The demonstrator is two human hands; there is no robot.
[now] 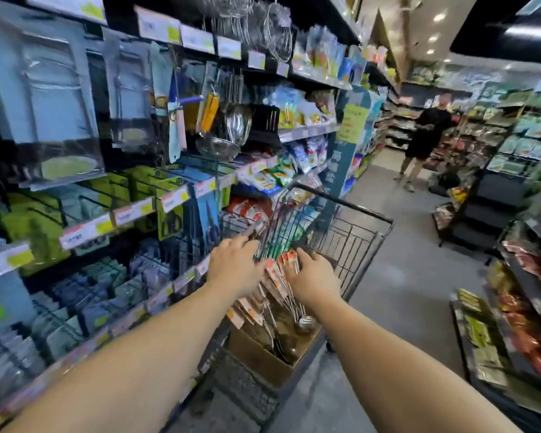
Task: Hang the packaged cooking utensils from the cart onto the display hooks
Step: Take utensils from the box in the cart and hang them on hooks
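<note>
A black wire cart [356,242] stands in the aisle against the shelves. In it a cardboard box [263,357] holds several packaged metal utensils [278,282] with orange-and-white header cards, handles pointing up. My left hand [235,264] reaches over the cart's left edge, fingers stretched toward the top of the bundle. My right hand [313,276] lies on the right side of the bundle, fingers curled onto the header cards. The frame is blurred, so the exact grip is unclear. Display hooks with hanging ladles and strainers [231,126] are on the shelf wall at upper left.
Shelving [85,226] with price tags and packaged goods fills the left side. More racks [512,276] line the right. A person in black [425,135] stands far down the aisle. Grey floor [403,276] runs between the cart and the right racks.
</note>
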